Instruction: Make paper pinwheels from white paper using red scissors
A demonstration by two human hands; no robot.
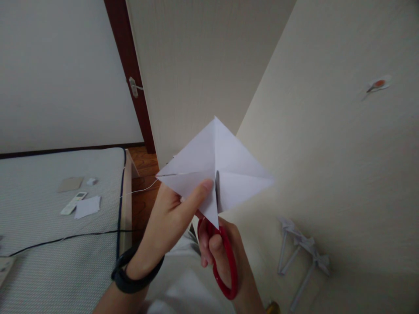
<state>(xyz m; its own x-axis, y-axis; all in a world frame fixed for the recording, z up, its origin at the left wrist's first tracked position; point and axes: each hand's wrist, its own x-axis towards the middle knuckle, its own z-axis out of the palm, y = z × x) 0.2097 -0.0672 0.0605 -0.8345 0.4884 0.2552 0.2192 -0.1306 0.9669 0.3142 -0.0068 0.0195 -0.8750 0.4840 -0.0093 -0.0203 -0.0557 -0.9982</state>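
Note:
A square of white paper [242, 161] with crossing creases is held up in front of me, one corner pointing away. My left hand [183, 209] pinches it near the middle, thumb on top and fingers underneath. A slit runs along the left crease, and another runs in from the near corner. My right hand [222, 248] has its fingers through the red handles of a pair of scissors [234, 266]. A scissor blade shows in the near slit, close to my left thumb. The rest of the blades is hidden by the paper.
Several white paper pinwheels [307, 244] on paper sticks lie to the right. On the left, a mattress [39, 179] bears a remote control [73, 203], white paper sheets [87, 206], a beige piece [70, 184] and a black cable [75, 237]. A door [131, 65] stands behind.

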